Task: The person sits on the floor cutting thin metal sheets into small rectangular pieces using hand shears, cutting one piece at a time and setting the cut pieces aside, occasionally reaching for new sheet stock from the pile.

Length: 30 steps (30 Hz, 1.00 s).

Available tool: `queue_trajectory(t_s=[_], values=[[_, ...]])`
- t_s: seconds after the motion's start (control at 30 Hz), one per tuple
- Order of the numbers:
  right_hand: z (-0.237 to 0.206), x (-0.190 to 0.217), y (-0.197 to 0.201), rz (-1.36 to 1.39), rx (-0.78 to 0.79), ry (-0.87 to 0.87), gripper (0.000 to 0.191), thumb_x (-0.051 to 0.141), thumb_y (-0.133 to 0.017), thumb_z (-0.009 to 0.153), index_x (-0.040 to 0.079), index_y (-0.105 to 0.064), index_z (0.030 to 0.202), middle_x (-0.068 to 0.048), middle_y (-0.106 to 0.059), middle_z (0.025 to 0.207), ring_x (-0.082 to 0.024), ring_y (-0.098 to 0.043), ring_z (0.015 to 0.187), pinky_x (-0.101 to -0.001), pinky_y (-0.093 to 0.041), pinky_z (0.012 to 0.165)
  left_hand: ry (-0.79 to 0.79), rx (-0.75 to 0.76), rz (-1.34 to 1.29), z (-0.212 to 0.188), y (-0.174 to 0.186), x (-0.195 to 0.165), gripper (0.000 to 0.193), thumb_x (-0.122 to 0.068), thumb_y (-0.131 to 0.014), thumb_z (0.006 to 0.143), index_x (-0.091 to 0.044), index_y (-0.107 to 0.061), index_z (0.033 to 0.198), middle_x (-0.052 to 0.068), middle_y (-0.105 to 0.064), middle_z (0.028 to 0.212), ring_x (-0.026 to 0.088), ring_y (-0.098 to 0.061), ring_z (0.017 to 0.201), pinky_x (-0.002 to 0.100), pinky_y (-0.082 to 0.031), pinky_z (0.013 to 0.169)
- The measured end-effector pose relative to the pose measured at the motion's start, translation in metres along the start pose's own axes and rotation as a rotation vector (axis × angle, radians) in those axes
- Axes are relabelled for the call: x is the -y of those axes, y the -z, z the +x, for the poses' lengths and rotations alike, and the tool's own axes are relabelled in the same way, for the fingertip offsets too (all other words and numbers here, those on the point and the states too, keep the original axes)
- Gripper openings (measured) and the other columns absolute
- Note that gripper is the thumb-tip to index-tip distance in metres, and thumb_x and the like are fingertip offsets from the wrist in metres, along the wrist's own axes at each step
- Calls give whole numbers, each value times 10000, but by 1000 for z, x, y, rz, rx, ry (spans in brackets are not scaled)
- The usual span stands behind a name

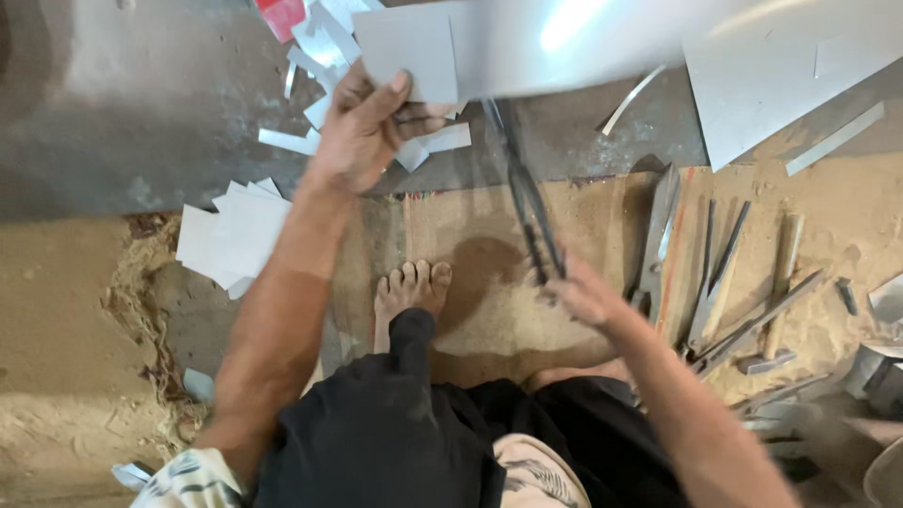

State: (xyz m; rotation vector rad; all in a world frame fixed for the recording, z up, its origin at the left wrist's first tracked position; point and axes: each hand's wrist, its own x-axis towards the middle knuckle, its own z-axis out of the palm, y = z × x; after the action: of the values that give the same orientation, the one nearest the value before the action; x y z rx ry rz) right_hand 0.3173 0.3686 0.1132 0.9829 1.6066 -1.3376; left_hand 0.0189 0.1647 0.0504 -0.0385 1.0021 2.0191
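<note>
My left hand point(369, 124) grips the near edge of a large grey metal sheet point(527, 42), thumb on top, holding it raised over the floor. My right hand point(581, 293) is closed round the handles of long dark metal shears point(523, 188), whose blades reach up to the sheet's edge just right of my left hand. I sit on the floor in black trousers, and my bare foot point(410, 292) rests on a brown mat below the sheet.
A pile of cut grey rectangles point(230, 235) lies at left, and loose offcuts point(320, 42) lie at the top. Another big sheet point(790, 66) lies at upper right. Spare shears point(658, 235), chisels and rods point(743, 310) rest on the sandy floor at right.
</note>
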Motion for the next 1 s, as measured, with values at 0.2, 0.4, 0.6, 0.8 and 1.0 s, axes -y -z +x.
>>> queue_trajectory(t_s=[0.2,0.4,0.6,0.8,1.0], values=[[14,-46,-41,291,17,275,529,12,-506,855,18,-461,1382,-125,-600,1107,-198,-625,940,-385,-577,815,-39,-40,89,26,-1,-26,308,-143,-607,1072,-14,-522,1339,181,-728,1183,292,-776,997,403,-690,862],[-4,-76,-62,639,43,236,858,26,-474,810,144,-202,1616,-73,-477,1538,-224,-552,1012,-402,-520,895,-67,-204,188,57,-26,52,308,-66,-537,1063,29,-426,1334,206,-726,1140,289,-773,931,385,-682,772],[-19,-70,-58,738,94,256,869,9,-484,837,121,-178,1642,-116,-455,1540,-234,-539,1227,-415,-488,1036,232,-184,213,42,-55,105,322,-95,-485,1057,-26,-410,1363,156,-680,1202,253,-753,998,380,-653,852],[-12,-60,-50,787,119,259,903,-22,-479,790,113,-200,1638,-98,-421,1577,-219,-494,1269,-408,-470,1028,309,-140,170,38,-59,118,344,-147,-501,1060,-43,-428,1380,142,-694,1218,251,-738,1045,392,-645,906],[-1,-60,-45,696,66,190,921,-26,-533,794,140,-203,1637,-180,-335,1513,-250,-406,1366,-404,-484,1046,300,-142,99,27,-58,120,353,-136,-514,1057,-54,-428,1389,140,-684,1216,262,-732,1047,412,-636,900]])
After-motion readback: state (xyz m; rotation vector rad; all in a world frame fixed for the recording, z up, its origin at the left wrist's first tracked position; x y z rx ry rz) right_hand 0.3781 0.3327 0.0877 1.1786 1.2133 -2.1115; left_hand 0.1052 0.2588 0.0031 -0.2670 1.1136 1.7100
